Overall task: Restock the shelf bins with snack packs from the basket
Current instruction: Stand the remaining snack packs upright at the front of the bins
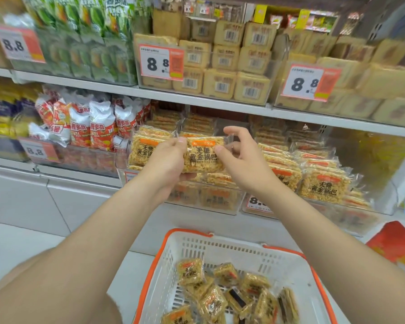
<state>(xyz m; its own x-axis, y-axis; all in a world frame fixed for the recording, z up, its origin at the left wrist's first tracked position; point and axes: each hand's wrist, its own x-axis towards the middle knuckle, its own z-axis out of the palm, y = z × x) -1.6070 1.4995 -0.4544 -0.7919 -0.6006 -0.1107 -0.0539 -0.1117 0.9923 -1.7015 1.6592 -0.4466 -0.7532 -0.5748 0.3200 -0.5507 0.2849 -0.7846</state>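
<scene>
A clear pack of golden rice crisps with an orange label (202, 155) is held upright in front of the middle shelf bin (220, 208). My left hand (167, 163) grips its left edge, thumb under it. My right hand (240, 160) pinches its right edge with thumb and fingers. The clear bin behind holds rows of the same packs. Below, a white basket with an orange rim (192, 251) holds several more of these packs (220, 293).
To the right a second clear bin (323, 185) is piled with the same crisps. Red and white snack bags (91, 127) fill the bin on the left. The upper shelf carries tan cracker packs and 8.8 price tags (160, 61). An orange bag (398, 244) lies at the lower right.
</scene>
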